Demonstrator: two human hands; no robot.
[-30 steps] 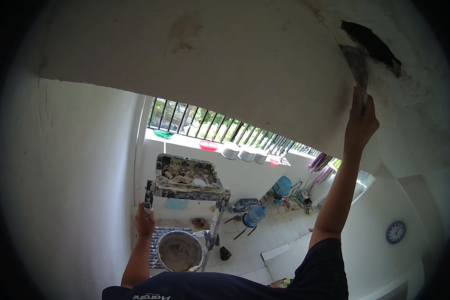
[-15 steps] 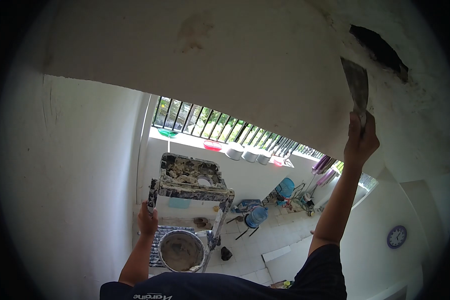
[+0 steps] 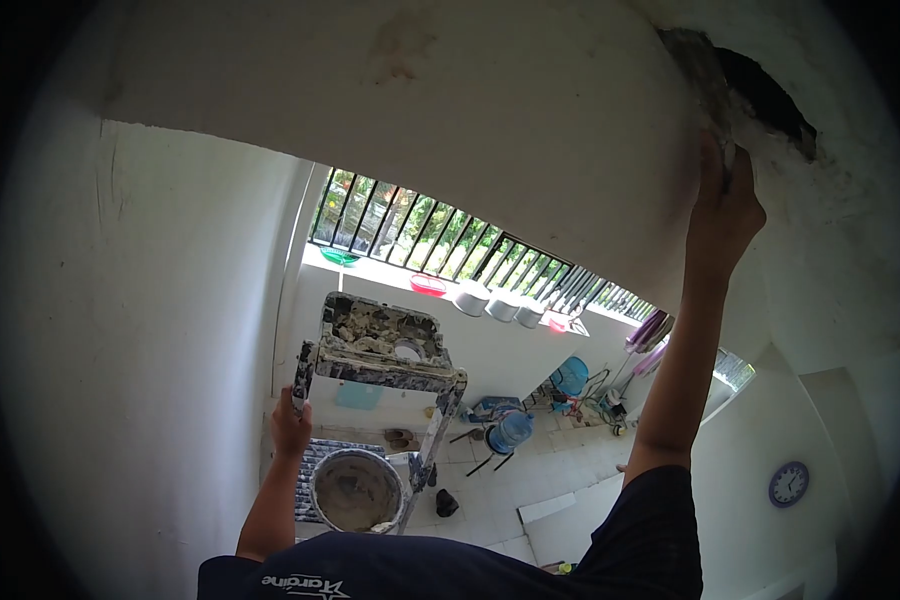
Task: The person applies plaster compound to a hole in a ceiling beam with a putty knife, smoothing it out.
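My right hand (image 3: 727, 205) is raised overhead, closed around the handle of a putty knife (image 3: 708, 78). Its blade lies at the ceiling surface (image 3: 530, 130), beside the left edge of a dark, ragged hole (image 3: 767, 98). Lower down, my left hand (image 3: 290, 428) is wrapped around the plaster-spattered side rail (image 3: 304, 375) of a stepladder. The ladder's top tray (image 3: 382, 372) is caked with dried plaster and has a round opening. Below it, a bucket (image 3: 358, 492) with greyish-beige filler inside stands on a ridged step (image 3: 322, 460).
A white wall (image 3: 170, 330) rises close on my left. Beyond the ladder are a barred window (image 3: 470, 245) with pots (image 3: 500, 305) on its ledge, a blue water bottle (image 3: 511, 432) on a stand, and a tiled floor (image 3: 480, 500). A round clock (image 3: 789, 484) hangs at right.
My right hand and the putty knife have moved upward, bringing the blade next to the hole. My left hand stays on the ladder rail; the view has shifted slightly.
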